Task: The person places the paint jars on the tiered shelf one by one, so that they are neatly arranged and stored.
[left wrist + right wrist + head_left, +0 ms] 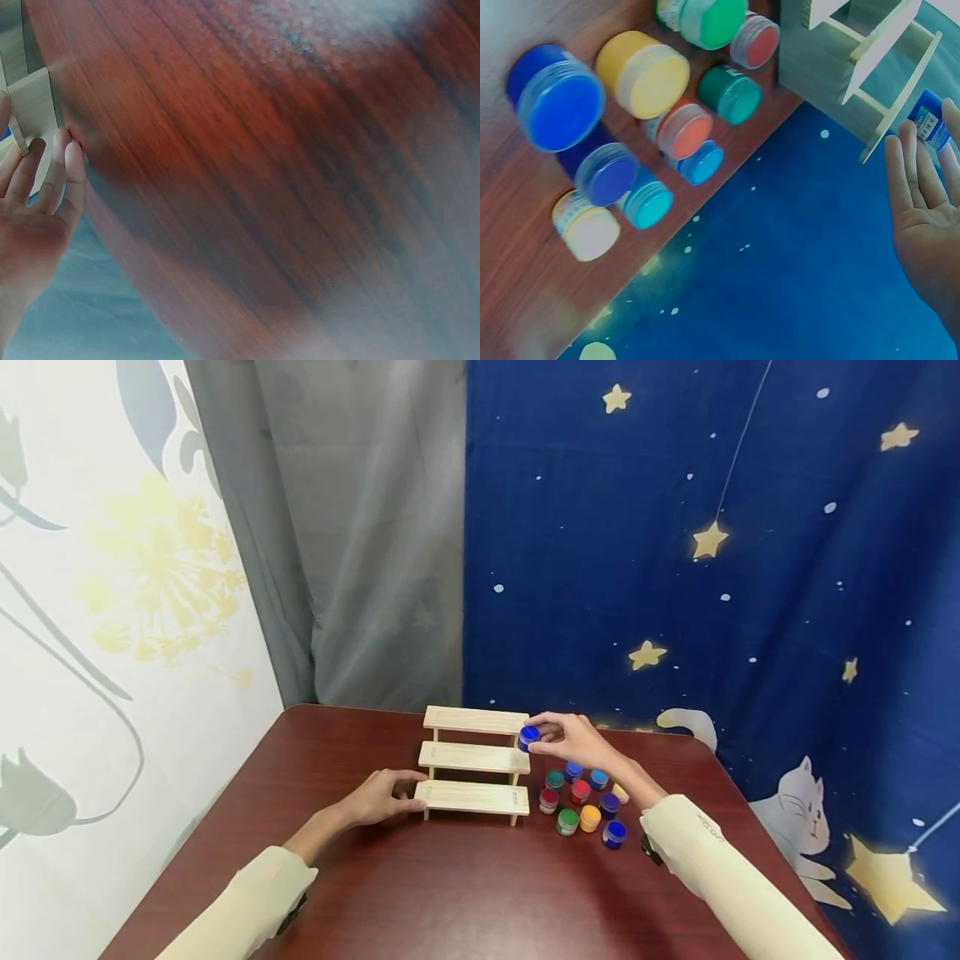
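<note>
A three-tier light wooden rack (472,756) stands on the table. My left hand (382,797) holds the left end of its lowest shelf, thumb near the front edge and fingers behind. In the left wrist view, the left hand (37,217) lies along the rack's side (34,109). My right hand (573,739) pinches a small blue paint jar (528,737) between thumb and fingertips, by the right ends of the upper shelves. The right wrist view shows that jar (930,120), with a printed label, in the right hand (930,217) beside the rack (885,52).
Several paint jars stand right of the rack, among them a green one (567,822), a yellow one (589,818), a red one (580,791) and a blue one (614,834). The dark red wooden table (465,893) meets grey and blue curtains (585,568) at the back.
</note>
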Demonstrator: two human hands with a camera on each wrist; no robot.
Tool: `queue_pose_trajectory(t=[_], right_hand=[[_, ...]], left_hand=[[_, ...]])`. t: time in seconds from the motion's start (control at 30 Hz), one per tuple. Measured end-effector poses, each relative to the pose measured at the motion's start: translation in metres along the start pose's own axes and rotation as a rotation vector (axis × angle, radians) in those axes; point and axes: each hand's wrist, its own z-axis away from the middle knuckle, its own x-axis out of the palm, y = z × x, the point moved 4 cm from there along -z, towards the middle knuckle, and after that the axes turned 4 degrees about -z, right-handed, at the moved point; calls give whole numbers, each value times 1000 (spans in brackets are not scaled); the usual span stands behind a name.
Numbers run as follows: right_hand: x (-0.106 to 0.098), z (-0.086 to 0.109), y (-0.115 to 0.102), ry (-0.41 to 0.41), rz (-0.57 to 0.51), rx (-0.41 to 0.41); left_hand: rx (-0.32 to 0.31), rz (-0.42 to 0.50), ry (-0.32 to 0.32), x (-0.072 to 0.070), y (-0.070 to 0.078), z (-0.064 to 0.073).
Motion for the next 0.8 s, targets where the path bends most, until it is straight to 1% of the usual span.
queue_pose_trajectory(t=[0.33,0.5,0.67,0.8], right_hand=[[10,-23,-12,-18,12,-49],[16,-33,-17,-16,14,-78],[22,-46,-19,6,29,-66],[27,-58,-26,20,21,-63]], left_hand=[[3,18,-6,1,3,-2],[-9,12,-7,2,3,-2],[-10,8,-3,1,4,0],[-12,10,2,0,4,1]])
